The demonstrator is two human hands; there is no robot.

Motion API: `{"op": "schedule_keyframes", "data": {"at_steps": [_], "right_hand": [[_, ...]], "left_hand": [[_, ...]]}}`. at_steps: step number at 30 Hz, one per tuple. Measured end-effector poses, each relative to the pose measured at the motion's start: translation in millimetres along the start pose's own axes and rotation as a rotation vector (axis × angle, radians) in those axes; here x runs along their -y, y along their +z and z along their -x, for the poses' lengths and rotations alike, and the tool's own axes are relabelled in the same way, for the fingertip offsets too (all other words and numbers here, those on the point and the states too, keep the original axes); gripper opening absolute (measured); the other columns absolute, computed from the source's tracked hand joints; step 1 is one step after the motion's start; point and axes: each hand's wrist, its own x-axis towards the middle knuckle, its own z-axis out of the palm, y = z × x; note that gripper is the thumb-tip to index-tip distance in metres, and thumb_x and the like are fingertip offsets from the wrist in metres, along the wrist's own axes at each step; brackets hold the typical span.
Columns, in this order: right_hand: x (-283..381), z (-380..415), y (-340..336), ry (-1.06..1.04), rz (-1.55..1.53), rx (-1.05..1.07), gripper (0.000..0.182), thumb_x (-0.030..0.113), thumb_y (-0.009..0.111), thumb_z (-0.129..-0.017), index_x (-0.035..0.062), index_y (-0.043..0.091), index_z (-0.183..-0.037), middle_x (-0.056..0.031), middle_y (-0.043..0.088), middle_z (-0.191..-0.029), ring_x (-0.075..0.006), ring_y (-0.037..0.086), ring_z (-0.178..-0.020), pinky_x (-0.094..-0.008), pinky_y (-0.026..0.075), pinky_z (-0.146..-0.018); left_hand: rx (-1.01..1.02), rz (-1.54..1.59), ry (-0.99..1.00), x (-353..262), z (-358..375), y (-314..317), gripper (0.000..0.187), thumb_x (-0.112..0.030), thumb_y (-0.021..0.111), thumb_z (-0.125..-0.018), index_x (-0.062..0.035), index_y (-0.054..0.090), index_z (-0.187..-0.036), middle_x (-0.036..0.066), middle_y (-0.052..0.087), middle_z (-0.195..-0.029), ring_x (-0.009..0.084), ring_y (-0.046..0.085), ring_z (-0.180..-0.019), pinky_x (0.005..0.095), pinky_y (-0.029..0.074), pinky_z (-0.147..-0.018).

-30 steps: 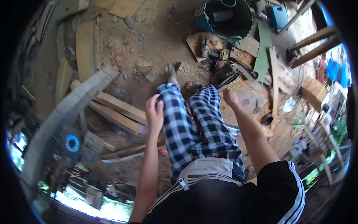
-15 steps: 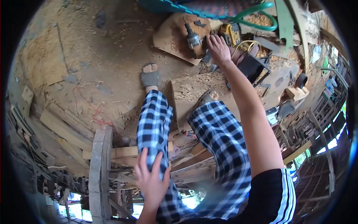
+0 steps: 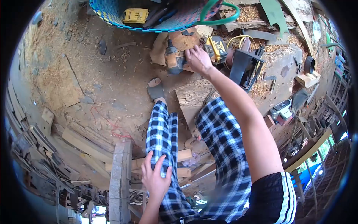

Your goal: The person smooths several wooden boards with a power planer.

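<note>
My right hand (image 3: 198,59) is wrapped round the handle of a cordless drill (image 3: 173,59), which has a yellow battery (image 3: 216,49) at its base. The drill lies over a wooden board (image 3: 158,48), its chuck toward the top left. My left hand (image 3: 156,178) rests on my left thigh, on the plaid trousers (image 3: 158,138), with its fingers spread and nothing in them. Just right of the battery stands a black tool (image 3: 244,67) with a yellow cord (image 3: 238,37).
A woven basket (image 3: 108,22) with a green handle (image 3: 238,15) holds a yellow battery (image 3: 135,15) and dark tools. Rough wood (image 3: 194,93) lies before my foot. A concrete post (image 3: 120,175) rises at lower left; a nail gun (image 3: 281,111) lies at right.
The drill has turned, and my right hand has closed round its handle. The view has shifted, so more of the basket shows. My left hand still rests on my thigh.
</note>
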Motion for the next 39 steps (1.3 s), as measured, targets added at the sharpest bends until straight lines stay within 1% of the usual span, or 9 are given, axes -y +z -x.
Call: {"op": "schedule_keyframes", "data": {"at_steps": [8, 14, 16, 17, 20, 21, 27, 35, 39], "right_hand": [[55, 34, -40, 0.147, -0.276, -0.073, 0.017, 0.007, 0.057, -0.071, 0.0001, 0.056, -0.087, -0.0159, 0.063, -0.086, -0.0310, 0.059, -0.091, -0.0398, 0.052, -0.071], [69, 71, -57, 0.480, -0.525, 0.014, 0.020, 0.012, 0.060, -0.071, 0.0006, 0.052, -0.086, -0.0191, 0.062, -0.084, -0.0344, 0.061, -0.079, -0.0432, 0.050, -0.072], [74, 83, -58, 0.677, -0.588, -0.174, 0.024, 0.013, 0.061, -0.072, 0.0013, 0.049, -0.089, -0.0188, 0.061, -0.083, -0.0363, 0.060, -0.081, -0.0445, 0.045, -0.075], [76, 86, -47, 0.730, -0.592, -0.234, 0.039, 0.011, 0.058, -0.073, -0.0024, 0.045, -0.107, -0.0193, 0.058, -0.092, -0.0348, 0.057, -0.090, -0.0457, 0.038, -0.082], [80, 63, -23, 0.960, -0.454, -0.419, 0.060, 0.009, 0.056, -0.073, -0.0064, 0.034, -0.127, -0.0182, 0.053, -0.100, -0.0311, 0.051, -0.099, -0.0464, 0.030, -0.089], [76, 51, -18, 1.068, -0.513, -0.322, 0.076, 0.010, 0.061, -0.072, -0.0023, 0.025, -0.137, -0.0152, 0.052, -0.109, -0.0285, 0.048, -0.105, -0.0469, 0.028, -0.093], [53, -39, 28, 1.420, -0.329, -0.398, 0.089, 0.005, 0.064, -0.066, 0.0030, 0.018, -0.142, -0.0101, 0.049, -0.103, -0.0221, 0.049, -0.098, -0.0470, 0.026, -0.093], [76, -95, 55, 1.512, -0.460, -0.417, 0.091, 0.007, 0.068, -0.064, 0.0052, 0.023, -0.142, -0.0104, 0.047, -0.097, -0.0241, 0.047, -0.095, -0.0437, 0.030, -0.090], [94, -91, 56, 1.350, -0.523, -0.422, 0.088, 0.004, 0.067, -0.063, 0.0001, 0.024, -0.140, -0.0131, 0.048, -0.103, -0.0265, 0.046, -0.104, -0.0450, 0.028, -0.095]], "left_hand": [[0.039, -0.019, -0.022, 18, 17, 15, 0.036, -0.026, 0.068, -0.073, -0.0230, 0.062, -0.108, 0.005, 0.042, -0.132, 0.0305, 0.042, -0.119, 0.0454, 0.046, -0.086], [0.091, -0.053, -0.046, 31, 26, 26, 0.036, -0.028, 0.068, -0.073, -0.0242, 0.062, -0.109, 0.003, 0.043, -0.131, 0.0292, 0.039, -0.121, 0.0449, 0.046, -0.088], [0.103, -0.060, -0.042, 33, 25, 27, 0.036, -0.028, 0.068, -0.073, -0.0244, 0.061, -0.109, 0.003, 0.043, -0.132, 0.0289, 0.038, -0.122, 0.0447, 0.046, -0.088], [0.104, -0.058, -0.040, 34, 24, 26, 0.036, -0.028, 0.068, -0.074, -0.0244, 0.061, -0.109, 0.003, 0.042, -0.132, 0.0288, 0.038, -0.122, 0.0447, 0.046, -0.088], [0.111, -0.083, -0.005, 31, 19, 23, 0.035, -0.027, 0.068, -0.074, -0.0231, 0.062, -0.108, 0.004, 0.044, -0.131, 0.0296, 0.039, -0.121, 0.0447, 0.045, -0.088], [0.080, -0.056, 0.012, 31, 17, 23, 0.035, -0.026, 0.068, -0.074, -0.0220, 0.063, -0.108, 0.004, 0.045, -0.130, 0.0303, 0.040, -0.120, 0.0444, 0.044, -0.089], [0.048, -0.050, 0.061, 34, -1, 13, 0.035, -0.024, 0.068, -0.074, -0.0172, 0.064, -0.109, 0.008, 0.049, -0.127, 0.0335, 0.044, -0.115, 0.0427, 0.043, -0.090], [0.035, -0.072, 0.047, 30, -22, -3, 0.036, -0.019, 0.068, -0.074, -0.0126, 0.063, -0.110, 0.013, 0.050, -0.125, 0.0347, 0.048, -0.111, 0.0428, 0.042, -0.090], [0.057, -0.122, 0.072, 21, -24, -6, 0.038, -0.018, 0.068, -0.074, -0.0125, 0.062, -0.111, 0.014, 0.050, -0.124, 0.0355, 0.048, -0.110, 0.0425, 0.042, -0.090]]}}
